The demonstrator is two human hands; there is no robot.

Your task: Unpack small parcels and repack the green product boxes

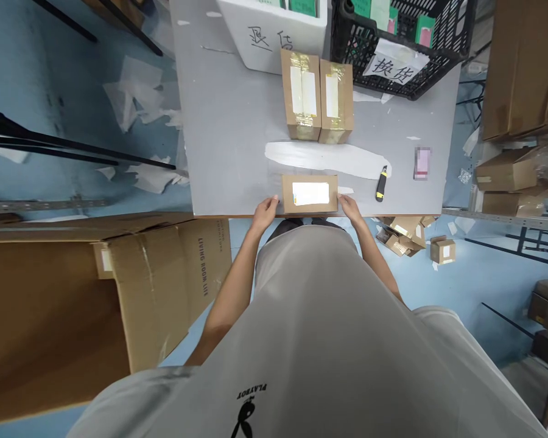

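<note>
A small cardboard box point(296, 207) with a white label lies at the table's near edge, between my hands. My left hand point(265, 213) is beside its left end, thumb and fingers drawn together; a thin gap shows between the fingertips and the box, and what they pinch is too small to make out. At the right end, my right hand point(349, 207) has its closed fingertips against the box's edge. A black and yellow box cutter point(381, 184) lies to the right. Beyond the box stretches a long white strip point(324, 156) on the table.
Two taped cardboard boxes point(304, 100) stand behind the strip. At the back are a white bin point(274, 36) and a black crate point(411, 82) holding green packets. A pink item point(422, 163) lies right. A large open carton point(164, 292) stands left of my body; boxes point(406, 234) lie on the floor.
</note>
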